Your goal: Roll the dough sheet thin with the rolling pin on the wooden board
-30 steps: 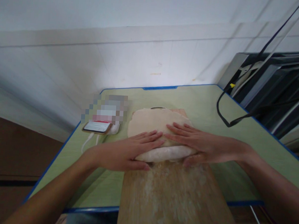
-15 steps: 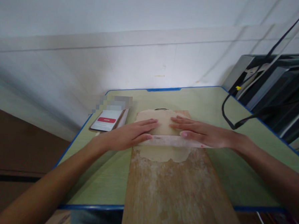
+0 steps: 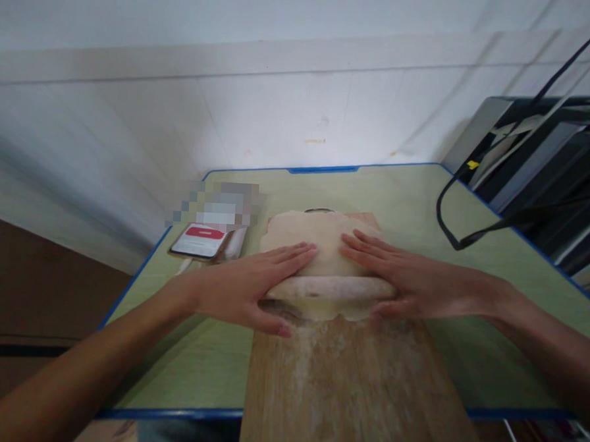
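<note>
A pale, floured rolling pin (image 3: 334, 288) lies crosswise on a thin sheet of dough (image 3: 324, 239). The dough, uneven at its edge, is spread on a wooden board (image 3: 345, 388). Over the pin's left end sits my left hand (image 3: 252, 281), fingers stretched past the pin and thumb apart on the near side. My right hand (image 3: 403, 276) covers the right end in the same way, its fingers spread over the dough and its thumb by the near dough edge. Both hands are open, and the pin's ends are hidden under them.
The board lies on a green table (image 3: 193, 367) with blue edging. A phone (image 3: 200, 239) stands at the left, partly blurred out. Black cable (image 3: 455, 239) loops over the right side, near dark flat objects (image 3: 540, 161). A white wall (image 3: 281, 115) rises behind.
The pin has rolled slightly toward me over the dough. Both thumbs have moved off the pin to its near side, and the fingers have spread. The view has shifted a little.
</note>
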{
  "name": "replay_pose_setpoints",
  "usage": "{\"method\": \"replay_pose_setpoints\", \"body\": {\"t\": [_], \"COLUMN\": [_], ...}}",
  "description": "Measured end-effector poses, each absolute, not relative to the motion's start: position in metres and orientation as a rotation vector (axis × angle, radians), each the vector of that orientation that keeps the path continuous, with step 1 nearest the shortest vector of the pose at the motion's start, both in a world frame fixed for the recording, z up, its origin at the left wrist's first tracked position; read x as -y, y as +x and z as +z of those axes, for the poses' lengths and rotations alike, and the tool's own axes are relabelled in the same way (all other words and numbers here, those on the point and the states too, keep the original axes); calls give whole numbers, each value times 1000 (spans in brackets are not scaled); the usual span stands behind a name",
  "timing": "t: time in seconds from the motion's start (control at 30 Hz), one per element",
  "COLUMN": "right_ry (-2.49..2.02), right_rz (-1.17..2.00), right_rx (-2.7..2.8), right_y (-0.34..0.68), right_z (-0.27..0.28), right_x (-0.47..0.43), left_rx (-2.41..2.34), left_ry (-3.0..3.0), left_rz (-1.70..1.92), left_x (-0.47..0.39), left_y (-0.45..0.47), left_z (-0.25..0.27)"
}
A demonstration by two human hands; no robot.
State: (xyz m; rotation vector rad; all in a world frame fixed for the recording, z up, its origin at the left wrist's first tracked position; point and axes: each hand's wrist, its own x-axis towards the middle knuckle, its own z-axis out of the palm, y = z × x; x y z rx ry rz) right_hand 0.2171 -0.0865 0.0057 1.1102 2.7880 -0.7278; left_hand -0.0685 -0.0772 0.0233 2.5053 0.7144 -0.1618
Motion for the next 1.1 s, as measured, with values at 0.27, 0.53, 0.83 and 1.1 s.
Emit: {"method": "replay_pose_setpoints", "body": {"t": [0.27,0.53,0.83,1.1], "right_ry": [962,773,709,852], "right_rz": [-744,-834,-870,-726], "right_rx": [-2828,-2814,-2845,-2938], "right_y": [219,217,214,217], "right_z": [9,14,21,12], "right_x": [95,104,115,110], "left_rx": [-660,-644,-600,-658], "left_ry": [2527,2527,2580,2627], "left_rz": [-203,-243,-259,-167], "left_x": [89,99,106,103], "left_y": [-66,-62,-61,-61], "left_z": [27,29,30,26]}}
